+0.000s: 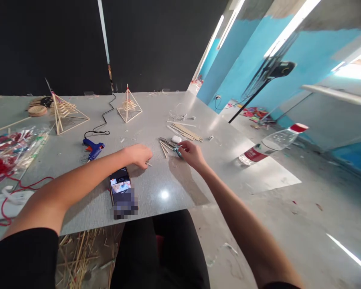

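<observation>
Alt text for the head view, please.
A person's right hand touches a teal-handled tool by thin sticks on a grey table; the left hand is near a phone. Also visible: a blue glue gun and two stick pyramids.

From my remote seat I take the phone (122,186), by the near edge of the worktop (156,180), as clock centre. The glue gun (93,148) lies between ten and eleven; one stick pyramid (64,108) sits at eleven, a second pyramid (128,105) at twelve. Loose sticks (185,131) lie between one and two, a case (176,139) just before them, the hand tool (177,151) beside it. The bottle (266,146) stands past two.
</observation>
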The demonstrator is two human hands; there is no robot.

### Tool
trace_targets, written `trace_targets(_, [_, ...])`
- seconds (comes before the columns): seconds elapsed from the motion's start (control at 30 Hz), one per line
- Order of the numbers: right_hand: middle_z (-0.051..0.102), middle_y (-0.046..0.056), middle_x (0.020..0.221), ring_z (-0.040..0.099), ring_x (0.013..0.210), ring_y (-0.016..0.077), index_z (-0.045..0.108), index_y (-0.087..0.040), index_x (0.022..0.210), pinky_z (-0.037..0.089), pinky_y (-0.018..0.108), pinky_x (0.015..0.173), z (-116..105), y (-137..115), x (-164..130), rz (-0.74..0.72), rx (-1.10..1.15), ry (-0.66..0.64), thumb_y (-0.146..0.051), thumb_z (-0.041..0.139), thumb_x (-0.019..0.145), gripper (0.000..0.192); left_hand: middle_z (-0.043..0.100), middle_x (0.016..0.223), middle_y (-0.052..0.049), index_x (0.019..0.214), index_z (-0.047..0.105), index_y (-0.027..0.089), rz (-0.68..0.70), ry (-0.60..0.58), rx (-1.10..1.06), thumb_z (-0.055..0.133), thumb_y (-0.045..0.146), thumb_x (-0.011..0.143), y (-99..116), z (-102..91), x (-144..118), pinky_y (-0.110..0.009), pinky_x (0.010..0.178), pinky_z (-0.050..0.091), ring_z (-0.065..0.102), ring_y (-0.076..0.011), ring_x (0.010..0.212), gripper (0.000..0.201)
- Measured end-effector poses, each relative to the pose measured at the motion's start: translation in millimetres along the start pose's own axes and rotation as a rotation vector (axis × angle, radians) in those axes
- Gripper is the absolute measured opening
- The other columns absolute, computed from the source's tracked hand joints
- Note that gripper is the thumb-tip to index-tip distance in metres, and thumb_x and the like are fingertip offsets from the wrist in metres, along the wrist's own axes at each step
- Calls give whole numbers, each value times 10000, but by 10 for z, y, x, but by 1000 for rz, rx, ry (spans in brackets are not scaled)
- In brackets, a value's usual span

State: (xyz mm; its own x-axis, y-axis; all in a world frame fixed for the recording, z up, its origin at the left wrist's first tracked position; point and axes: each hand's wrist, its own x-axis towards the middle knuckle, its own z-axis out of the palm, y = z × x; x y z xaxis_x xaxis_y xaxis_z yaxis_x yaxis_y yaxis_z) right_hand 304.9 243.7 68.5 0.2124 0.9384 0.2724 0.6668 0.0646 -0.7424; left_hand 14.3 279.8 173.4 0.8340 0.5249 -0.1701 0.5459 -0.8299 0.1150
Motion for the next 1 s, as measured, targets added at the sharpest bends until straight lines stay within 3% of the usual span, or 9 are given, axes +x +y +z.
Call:
trace_targets(0.07, [666,99,1330,690,1128,235,638,-188,1315,616,453,961,212,-52,88,-39,15,-11,-412,667,1027,366,669,633,-65,679,737,169,-37,1,-4,747,177,641,-8,109,138,-316,666,340,582,-196,657,40])
trace_targets(0.17, [661,101,1343,687,1140,240,633,-189,1326,614,460,967,584,-213,212,-108,44,-29,-410,669,1025,376,661,624,-77,620,701,163,-109,48,-67,738,159,633,-175,243,219,-324,678,355,597,-205,666,39])
trace_targets(0.3, [672,97,1309,697,1106,231,633,-180,1319,623,446,940,1051,-479,266,-204,85,-39,-410,671,1025,375,628,632,-15,783,713,177,-215,189,-244,717,291,735,-493,333,90,-298,640,337,509,-148,598,124])
trace_targets(0.4, [693,84,1239,708,1030,207,643,-173,1284,630,410,888,1245,-633,206,-286,87,-42,-421,661,1031,355,570,633,16,765,629,178,-257,326,-413,563,317,870,-636,457,-50,-277,635,325,452,-121,604,186])
trace_targets(0.57, [712,6,791,648,638,150,695,-205,1152,541,298,670,1272,-703,64,-425,17,-102,-360,558,1034,238,417,547,53,717,466,213,-286,463,-751,304,469,1007,-742,770,-62,-263,579,333,413,-109,529,420])
trace_targets(0.67, [729,21,813,661,652,170,670,-224,1186,520,304,654,1223,-699,42,-494,-20,-127,-373,545,1007,264,388,521,67,727,472,216,-268,496,-922,298,567,1006,-825,882,29,-262,555,335,397,-102,493,481])
trace_targets(0.77, [746,55,906,689,746,198,590,-212,1299,536,324,666,1183,-697,42,-545,-42,-132,-404,531,1021,343,422,523,66,724,567,188,-214,475,-1036,470,604,956,-888,931,96,-258,552,316,409,-88,504,486])
trace_targets(0.87, [748,75,997,704,851,224,583,-219,1312,577,370,768,1159,-695,28,-619,-51,-171,-484,641,968,438,471,533,62,714,629,163,-132,434,-1132,629,538,903,-901,959,114,-251,558,297,421,-70,525,420])
trace_targets(1.0, [741,75,981,708,892,242,607,-228,1284,584,396,803,1139,-695,7,-692,-64,-168,-528,705,935,470,531,525,56,733,675,152,-63,386,-1166,662,486,916,-886,961,91,-242,574,332,454,-59,521,381])
